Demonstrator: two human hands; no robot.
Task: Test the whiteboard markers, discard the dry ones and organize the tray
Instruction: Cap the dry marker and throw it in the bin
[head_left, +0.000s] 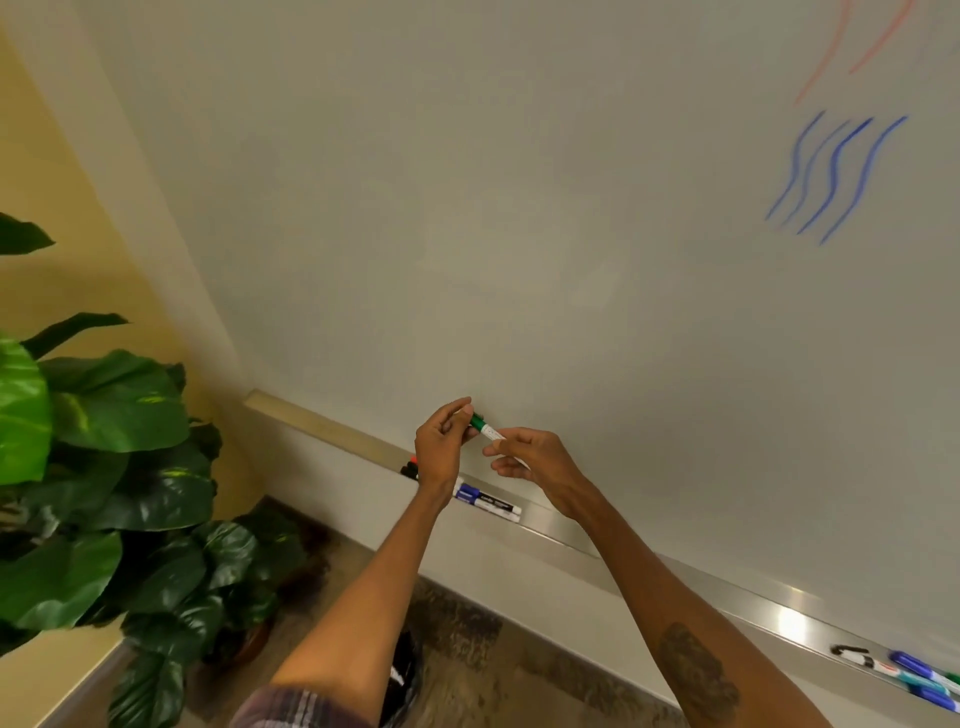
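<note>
The marker (482, 426) is held in both hands in front of the whiteboard (519, 234), just above the left part of the tray (649, 564). It has a green cap and a white barrel and lies tilted, cap end up and to the left. The left hand (441, 447) pinches the green cap between curled fingers and thumb. The right hand (535, 460) grips the white barrel, its fingers curled round it, so most of the barrel is hidden. Whether the cap is fully seated cannot be told.

Below the hands, several markers lie in the tray: a black-and-white one (496, 505) beside a blue one (467, 492), and further left, partly behind the left wrist, a red and black pair (410, 467). Well apart, at the tray's far right end, lies another group (914, 673) of black, blue and green markers.

On the board's upper right are four wavy blue lines (831, 176), with two fainter red strokes (857, 47) above them.

A large-leaved plant (104, 441) stands at the left against a yellow wall. On the floor between the forearms sits a dark object (402, 675), too cut off to identify. A plaid sleeve (291, 709) shows at the bottom edge.
</note>
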